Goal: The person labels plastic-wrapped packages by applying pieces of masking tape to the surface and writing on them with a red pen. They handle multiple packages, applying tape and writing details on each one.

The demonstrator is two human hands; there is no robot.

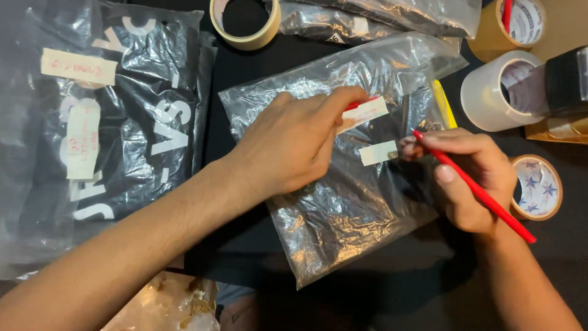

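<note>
A clear plastic bag with a dark garment inside lies in the middle of the black table. My left hand rests on it, its fingertips pressing a strip of paper tape with red writing onto the bag. My right hand holds a red pen and pinches the end of a second, blank paper tape strip stuck to the bag.
Another bagged dark garment with white lettering and tape labels lies at left. More bags lie at the top. Tape rolls stand around: beige, clear, brown, star-printed. A crumpled wrapper sits at bottom.
</note>
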